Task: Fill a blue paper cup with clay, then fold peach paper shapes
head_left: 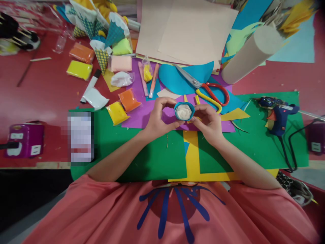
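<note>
Between my two hands I hold a small round blue paper cup [184, 112] with a whitish filling whose surface looks creased. My left hand [162, 117] pinches its left side, thumb below and fingers at the upper edge. At its right side the fingers and thumb of my right hand [208, 122] close on the rim. Beneath the hands lie a purple sheet [142, 120] and green sheets [152, 159]. Just beyond my right hand rest scissors [195, 83] with one red and one yellow handle, on blue paper [172, 76].
Clay packets [129, 100] and two markers [153, 81] lie ahead to the left, near decorated paper cones [116, 30]. A white cylinder [250, 56] leans at the back right. At right lies a blue glue gun [280, 118] with its cord. A blurred-out rectangle [81, 135] is at left.
</note>
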